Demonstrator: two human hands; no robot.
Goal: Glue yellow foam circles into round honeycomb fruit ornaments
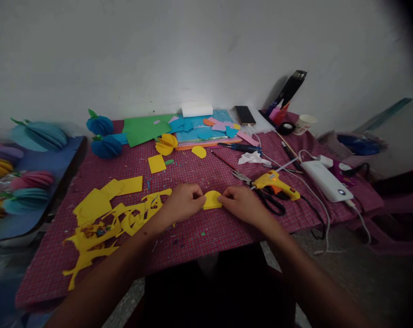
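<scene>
A small yellow half-round paper piece (212, 200) is held between my two hands above the checked tablecloth. My left hand (186, 200) pinches its left end, and my right hand (240, 202) pinches its right end. Yellow paper scraps (90, 240) with cut-out holes lie left of my left hand, below some uncut yellow sheets (93, 206). Beyond the hands are a yellow square (157, 164), another yellow rounded piece (198, 151) and a yellow folded-paper ball (166, 144). A yellow glue gun (276, 183) lies right of my right hand, over black-handled scissors (271, 203).
Blue paper balls (106, 147), a green sheet (147, 129) and a phone (245, 115) sit toward the wall. At the right are a white power bank (327, 181) with cables, a paper cup (305, 124) and a black bottle (291, 86). More paper balls rest on a blue table (61, 166).
</scene>
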